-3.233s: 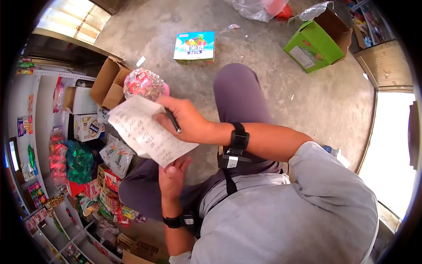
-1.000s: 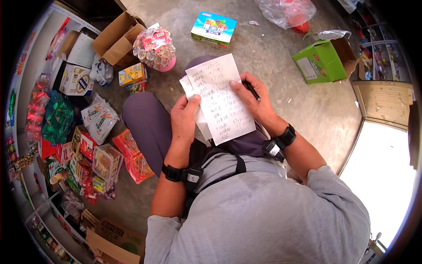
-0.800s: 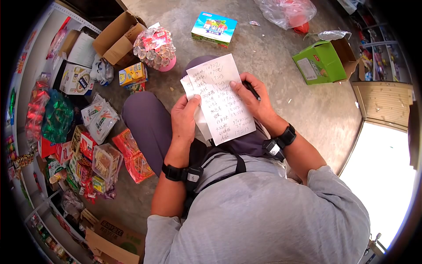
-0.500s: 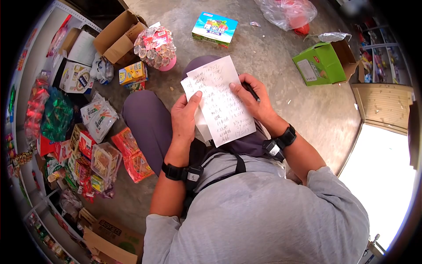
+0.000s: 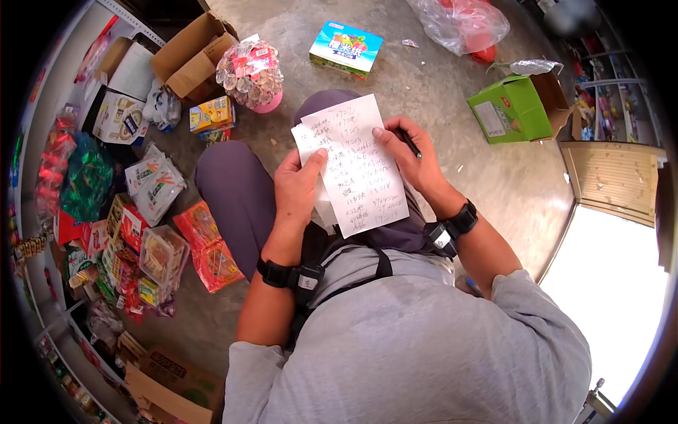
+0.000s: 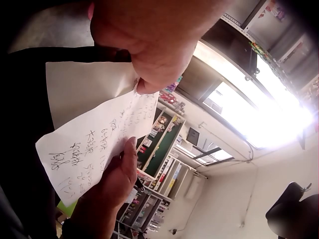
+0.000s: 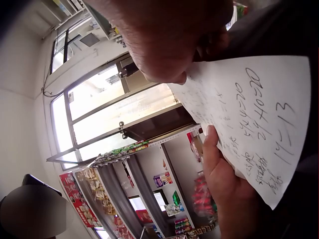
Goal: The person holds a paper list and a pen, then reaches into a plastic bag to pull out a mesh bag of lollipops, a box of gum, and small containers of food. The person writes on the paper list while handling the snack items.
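Observation:
White paper sheets (image 5: pixel 360 169) with handwritten lines lie over the lap, held up between both hands. The left hand (image 5: pixel 296 187) pinches their left edge, thumb on top. At the upper right edge the right hand (image 5: pixel 417 159) grips the paper with its thumb over it, and a dark pen (image 5: pixel 409 143) sits among its fingers. In the left wrist view the left hand (image 6: pixel 149 45) is close above the paper (image 6: pixel 94 139), the right hand (image 6: pixel 117 181) beyond. The right wrist view shows the paper (image 7: pixel 269 114) under the right hand (image 7: pixel 164 40), with the left hand (image 7: pixel 224 184) opposite.
A blue-and-green box (image 5: pixel 346 48) stands on the floor ahead, a green carton (image 5: pixel 510 109) to the right. On the left are a crystal-like ornament (image 5: pixel 251 74), an open brown carton (image 5: pixel 194 60), red packets (image 5: pixel 208 247) and piled packages beside shelves.
The right hand, earlier holding the pen over a tilted sheet farther left, now grips the paper's right side. The left hand has moved from beneath the sheet to its left edge. Lately both barely move.

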A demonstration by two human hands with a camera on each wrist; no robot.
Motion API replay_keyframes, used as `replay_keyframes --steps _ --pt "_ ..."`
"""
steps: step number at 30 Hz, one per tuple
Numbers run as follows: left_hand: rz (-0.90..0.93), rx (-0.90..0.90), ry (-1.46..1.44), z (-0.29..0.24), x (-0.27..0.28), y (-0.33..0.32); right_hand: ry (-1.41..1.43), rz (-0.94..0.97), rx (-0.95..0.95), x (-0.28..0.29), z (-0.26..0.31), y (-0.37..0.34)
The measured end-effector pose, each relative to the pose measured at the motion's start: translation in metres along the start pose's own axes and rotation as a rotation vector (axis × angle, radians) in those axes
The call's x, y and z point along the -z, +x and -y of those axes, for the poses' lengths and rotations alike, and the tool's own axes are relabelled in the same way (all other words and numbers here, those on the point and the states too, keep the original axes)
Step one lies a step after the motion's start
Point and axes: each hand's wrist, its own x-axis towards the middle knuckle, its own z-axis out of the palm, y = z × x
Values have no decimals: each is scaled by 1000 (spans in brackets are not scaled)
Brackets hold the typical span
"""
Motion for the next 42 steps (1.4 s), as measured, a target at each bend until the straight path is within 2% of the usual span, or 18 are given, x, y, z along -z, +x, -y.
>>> replay_keyframes --steps 11,17,20,26,32,42 --pt "16 7 2 -1 -1 -3 -35 -52 25 -4 -2 1" --pt "14 36 8 0 1 -2 180 -54 -99 -9 6 3" --pt "-7 41 11 0 1 -2 73 -25 -44 -5 -1 3" --pt "54 89 -212 -6 3 -6 55 -96 1 -7 -12 0" --pt "105 80 -94 -2 7 -9 66 -126 23 -10 -17 0" --pt "109 122 -101 -4 8 -10 85 -145 29 -12 -14 0"
